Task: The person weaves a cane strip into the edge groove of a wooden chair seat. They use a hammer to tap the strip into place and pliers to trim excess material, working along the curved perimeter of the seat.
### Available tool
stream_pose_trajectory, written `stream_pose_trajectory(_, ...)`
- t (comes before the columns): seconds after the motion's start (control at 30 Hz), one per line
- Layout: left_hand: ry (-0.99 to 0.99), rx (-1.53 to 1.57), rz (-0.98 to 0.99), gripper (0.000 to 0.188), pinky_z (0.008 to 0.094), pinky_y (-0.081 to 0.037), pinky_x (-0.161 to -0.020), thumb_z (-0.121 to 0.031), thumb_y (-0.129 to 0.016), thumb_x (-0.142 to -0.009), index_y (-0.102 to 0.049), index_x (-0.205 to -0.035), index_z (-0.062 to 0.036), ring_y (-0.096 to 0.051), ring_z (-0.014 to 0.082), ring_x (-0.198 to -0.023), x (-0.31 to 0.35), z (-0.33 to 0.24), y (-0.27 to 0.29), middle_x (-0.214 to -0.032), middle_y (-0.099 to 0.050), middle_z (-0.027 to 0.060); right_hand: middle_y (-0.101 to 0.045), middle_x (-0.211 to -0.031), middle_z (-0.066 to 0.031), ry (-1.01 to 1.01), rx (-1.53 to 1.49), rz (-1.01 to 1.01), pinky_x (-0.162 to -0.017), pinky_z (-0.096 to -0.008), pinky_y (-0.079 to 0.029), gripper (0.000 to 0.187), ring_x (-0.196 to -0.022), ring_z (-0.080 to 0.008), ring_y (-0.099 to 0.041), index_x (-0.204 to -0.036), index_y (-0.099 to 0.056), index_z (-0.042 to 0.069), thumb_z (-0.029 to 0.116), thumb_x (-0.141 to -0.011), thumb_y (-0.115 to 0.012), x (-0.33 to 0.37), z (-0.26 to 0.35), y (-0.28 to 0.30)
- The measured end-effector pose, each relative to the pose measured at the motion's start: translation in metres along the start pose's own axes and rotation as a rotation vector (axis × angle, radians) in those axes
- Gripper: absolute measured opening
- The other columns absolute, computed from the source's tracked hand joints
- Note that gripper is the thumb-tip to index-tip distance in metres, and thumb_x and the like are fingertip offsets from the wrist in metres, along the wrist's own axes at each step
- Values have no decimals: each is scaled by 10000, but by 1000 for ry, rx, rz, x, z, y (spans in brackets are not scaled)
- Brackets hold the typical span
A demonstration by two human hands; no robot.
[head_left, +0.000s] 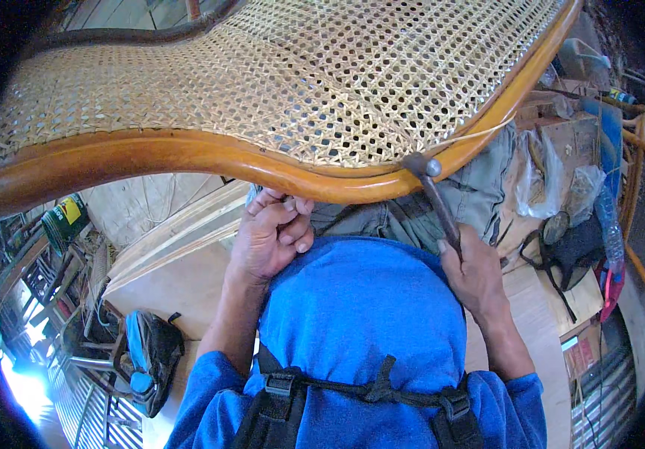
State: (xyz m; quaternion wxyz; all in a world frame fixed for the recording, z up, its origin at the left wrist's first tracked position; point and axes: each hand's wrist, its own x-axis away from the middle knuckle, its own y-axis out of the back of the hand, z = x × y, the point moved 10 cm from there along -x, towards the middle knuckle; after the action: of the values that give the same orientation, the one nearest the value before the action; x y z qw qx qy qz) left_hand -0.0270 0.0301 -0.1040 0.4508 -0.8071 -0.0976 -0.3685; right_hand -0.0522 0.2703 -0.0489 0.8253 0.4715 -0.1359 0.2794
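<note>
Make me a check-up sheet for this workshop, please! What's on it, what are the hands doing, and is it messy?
Surface: pale plywood around the person.
Work things: curved wooden frame with woven cane; hammer, its head at the frame's inner edge, contact unclear.
Clutter: clear plastic bags and a plastic bottle at right; dark-and-blue backpack at lower left; green-and-yellow can at left.
Fingers: right hand grips the hammer's handle; left hand has curled fingers by the frame's lower edge, touching or not unclear.
Cables: none plainly seen; cannot be sure.
Surroundings: bright light at lower left; ridged sheeting at lower right.
</note>
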Motion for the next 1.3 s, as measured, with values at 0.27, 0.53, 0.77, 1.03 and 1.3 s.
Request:
stream_pose_trajectory(0.27,4,8,26,225,251,-410,-433,-8,-479,-819,-552,-1027,-55,-351,54,-443,0,0,-3,-835,-558,43,-583,-699,-204,35,-229,-107,-560,-425,-471,266,-638,-362,-609,-1007,-506,2,181,-825,-582,3,21,26)
stream_pose_trajectory(0.53,14,12,13,218,256,-412,-439,7,-460,-822,-562,-1007,-49,-349,51,-435,-1,-1,-4,-824,-551,39,-579,-697,-221,-73,-175,16,-572,-445,-467,280,-656,-391,-602,-990,-500,-11,213,-836,-570,-4,9,10)
stream_pose_trajectory(0.77,-12,-76,15,198,260,-418,-451,-59,-488,-845,-552,-1031,-34,-339,49,-435,1,-3,-2,-830,-547,41,-583,-701,-221,-89,-127,53,-598,-448,-466,285,-665,-399,-599,-994,-509,-9,223,-838,-569,-5,3,-1)
stream_pose_trajectory(1.03,-212,-746,-269,447,217,-377,-417,-405,-579,-842,-481,-1037,-15,-344,52,-457,11,-23,-22,-700,-443,-9,-587,-721,-215,-48,-165,17,-606,-473,-459,245,-686,-413,-589,-937,-498,11,228,-843,-564,-4,10,6)
stream_pose_trajectory(1.3,-398,-622,-498,327,202,-285,-352,-371,-616,-820,-525,-809,-57,-326,34,-398,12,-86,15,-543,-385,-56,-587,-772,-148,300,-49,63,-600,-439,-479,270,-717,-340,-601,-920,-527,59,271,-789,-632,-14,39,4)
